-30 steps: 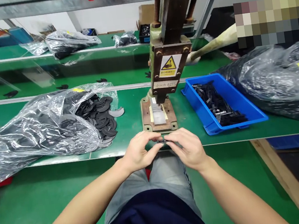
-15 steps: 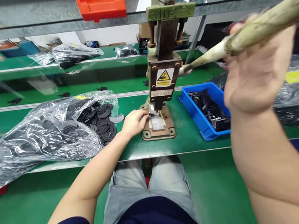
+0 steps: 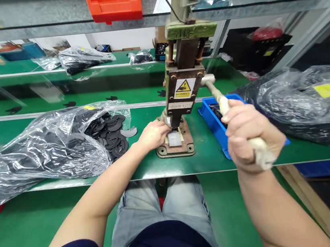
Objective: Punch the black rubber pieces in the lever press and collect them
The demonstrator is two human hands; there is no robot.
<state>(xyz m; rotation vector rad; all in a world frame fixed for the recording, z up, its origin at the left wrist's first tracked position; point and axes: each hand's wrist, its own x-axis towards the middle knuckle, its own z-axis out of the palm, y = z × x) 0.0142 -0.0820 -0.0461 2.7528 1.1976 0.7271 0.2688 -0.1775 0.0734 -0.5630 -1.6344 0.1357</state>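
Observation:
My right hand (image 3: 250,134) is wrapped round the pale, taped lever (image 3: 216,92) of a hand press (image 3: 180,101), which bears a yellow warning label. The lever slants down toward me. My left hand (image 3: 155,134) lies at the press base (image 3: 177,150), its fingertips closed right beside the lowered ram (image 3: 176,121). Whatever those fingertips pinch is hidden by the fingers and the ram. A small light plate (image 3: 174,139) shows on the base in front of the ram.
Left of the press lies a clear plastic bag (image 3: 50,154) spilling black curved pieces (image 3: 114,134). A blue bin (image 3: 214,127) with dark parts stands to the right, partly behind my right hand. Another filled bag (image 3: 307,96) is farther right. An orange bin (image 3: 114,4) sits on the shelf above.
My right hand has pulled the lever down toward me, closing round its end. The ram has come down. My left hand has shifted slightly right at the base.

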